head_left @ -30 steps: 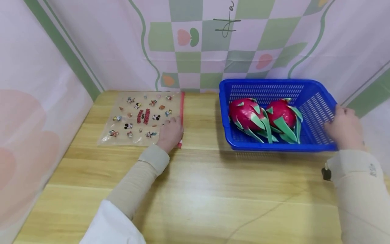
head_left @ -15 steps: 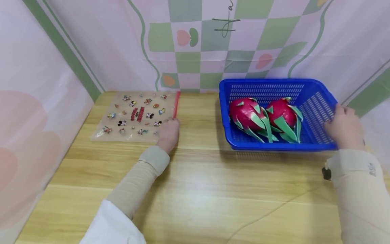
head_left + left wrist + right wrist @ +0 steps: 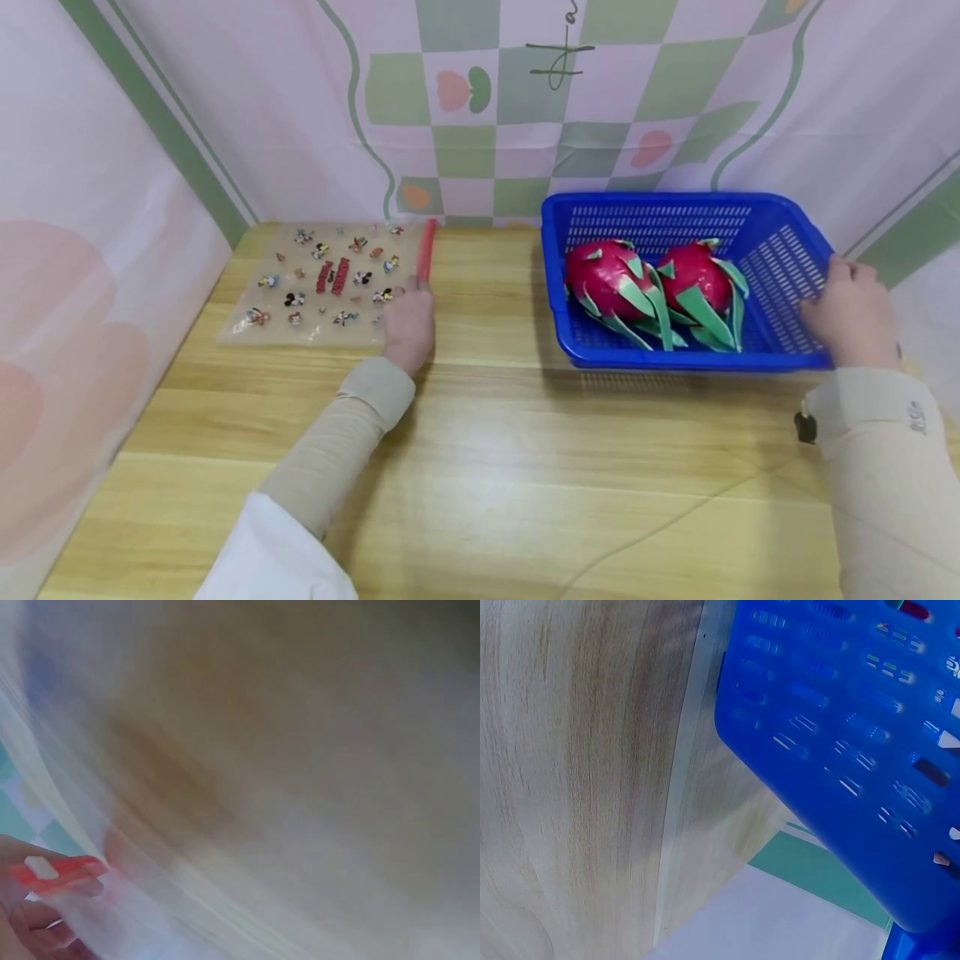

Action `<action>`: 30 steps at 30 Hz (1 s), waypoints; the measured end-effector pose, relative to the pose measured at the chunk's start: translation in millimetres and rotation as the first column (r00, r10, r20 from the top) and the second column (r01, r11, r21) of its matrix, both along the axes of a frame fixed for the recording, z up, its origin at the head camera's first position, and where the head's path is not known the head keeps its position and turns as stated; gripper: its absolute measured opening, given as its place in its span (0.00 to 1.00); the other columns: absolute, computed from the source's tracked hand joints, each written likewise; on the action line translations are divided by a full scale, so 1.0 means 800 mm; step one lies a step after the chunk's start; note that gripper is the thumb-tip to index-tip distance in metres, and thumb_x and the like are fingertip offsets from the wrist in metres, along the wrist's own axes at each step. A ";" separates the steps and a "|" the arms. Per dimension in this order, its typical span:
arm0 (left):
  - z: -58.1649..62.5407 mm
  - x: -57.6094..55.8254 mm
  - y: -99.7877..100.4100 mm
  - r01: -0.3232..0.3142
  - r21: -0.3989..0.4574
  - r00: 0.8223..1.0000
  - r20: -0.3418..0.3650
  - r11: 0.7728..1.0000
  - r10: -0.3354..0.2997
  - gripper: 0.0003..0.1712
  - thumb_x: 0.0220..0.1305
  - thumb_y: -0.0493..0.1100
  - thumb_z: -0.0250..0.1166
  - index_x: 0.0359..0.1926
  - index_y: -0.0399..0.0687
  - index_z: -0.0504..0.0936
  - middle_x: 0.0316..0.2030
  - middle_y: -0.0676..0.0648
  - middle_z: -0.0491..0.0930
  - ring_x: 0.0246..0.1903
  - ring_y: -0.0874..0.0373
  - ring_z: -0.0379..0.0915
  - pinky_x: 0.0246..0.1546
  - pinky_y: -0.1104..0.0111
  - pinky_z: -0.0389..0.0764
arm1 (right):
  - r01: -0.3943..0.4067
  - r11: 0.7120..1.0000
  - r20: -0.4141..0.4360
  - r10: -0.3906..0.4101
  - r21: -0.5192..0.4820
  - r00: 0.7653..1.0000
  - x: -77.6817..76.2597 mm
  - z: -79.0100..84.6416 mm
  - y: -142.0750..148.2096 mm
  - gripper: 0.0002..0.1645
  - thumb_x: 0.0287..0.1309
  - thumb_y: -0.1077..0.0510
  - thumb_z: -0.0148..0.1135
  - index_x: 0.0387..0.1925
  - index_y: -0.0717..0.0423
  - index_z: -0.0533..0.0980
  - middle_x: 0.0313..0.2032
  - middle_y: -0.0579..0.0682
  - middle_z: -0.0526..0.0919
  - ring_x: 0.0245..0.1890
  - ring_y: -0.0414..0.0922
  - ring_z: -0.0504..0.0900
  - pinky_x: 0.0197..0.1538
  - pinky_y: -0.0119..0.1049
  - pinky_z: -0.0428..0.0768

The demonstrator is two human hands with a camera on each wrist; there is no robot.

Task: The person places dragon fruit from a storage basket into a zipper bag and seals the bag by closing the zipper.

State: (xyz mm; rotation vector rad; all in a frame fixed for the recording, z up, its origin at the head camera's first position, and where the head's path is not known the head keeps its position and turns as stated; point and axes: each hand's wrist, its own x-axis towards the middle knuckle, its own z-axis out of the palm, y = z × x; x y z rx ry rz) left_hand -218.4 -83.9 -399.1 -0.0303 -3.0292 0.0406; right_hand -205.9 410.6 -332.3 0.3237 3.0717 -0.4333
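At the far left of the head view hangs a white cloth [image 3: 60, 317] with faded peach shapes and a green stripe. Next, left of centre, a clear bag [image 3: 300, 300] printed with small cartoon figures and red lettering lies on the pale wooden surface [image 3: 487, 467], near the back edge. A red strip [image 3: 427, 248] runs along the bag's right side, and the left hand [image 3: 408, 329] pinches that strip at its lower part. The left wrist view agrees: at its lower left, curled fingers [image 3: 34, 934] are clamped on the red strip, while blurred, hazy film fills most of the frame. A beige sleeve [image 3: 322, 458] covers the left forearm, reaching up from the lower left.

Behind the surface, at upper centre, the backdrop [image 3: 532, 87] carries green checks and hearts. Right of centre stands a blue slotted basket [image 3: 697, 360] — well apart from the bag — with two red, green-leaved dragon fruits side by side inside, the left one [image 3: 600, 271] touching the right one [image 3: 697, 287]. At the far right, the right hand [image 3: 855, 321] grips the basket's right side, its fingers curled over the rim. The right wrist view shows the blue slotted wall at upper right, wood at left.
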 end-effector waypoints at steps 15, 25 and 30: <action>0.004 -0.002 -0.003 -0.044 0.109 0.996 -0.070 0.993 0.052 0.43 0.60 0.37 0.59 0.73 0.36 0.49 0.70 0.39 0.58 0.56 0.42 0.68 0.57 0.54 0.74 | 0.000 1.000 0.020 0.000 -0.001 1.000 0.005 0.006 -0.003 0.46 0.63 0.59 0.47 0.70 0.72 0.34 0.67 0.81 0.39 0.64 0.79 0.46 0.59 0.76 0.51; 0.004 0.001 -0.005 0.006 0.156 0.995 -0.098 0.988 0.009 0.38 0.60 0.28 0.57 0.70 0.42 0.54 0.67 0.33 0.60 0.61 0.37 0.65 0.63 0.48 0.69 | 0.001 1.000 0.016 -0.001 0.003 1.000 0.004 0.000 -0.002 0.46 0.62 0.59 0.47 0.70 0.73 0.34 0.67 0.82 0.40 0.63 0.79 0.47 0.58 0.76 0.52; 0.004 0.001 -0.005 0.001 0.077 0.995 -0.099 0.997 0.007 0.25 0.62 0.31 0.57 0.61 0.31 0.68 0.63 0.29 0.65 0.60 0.38 0.68 0.64 0.51 0.70 | 0.007 1.000 0.013 -0.007 0.002 1.000 0.004 0.000 -0.001 0.46 0.63 0.59 0.47 0.70 0.73 0.34 0.67 0.81 0.40 0.64 0.79 0.47 0.59 0.76 0.51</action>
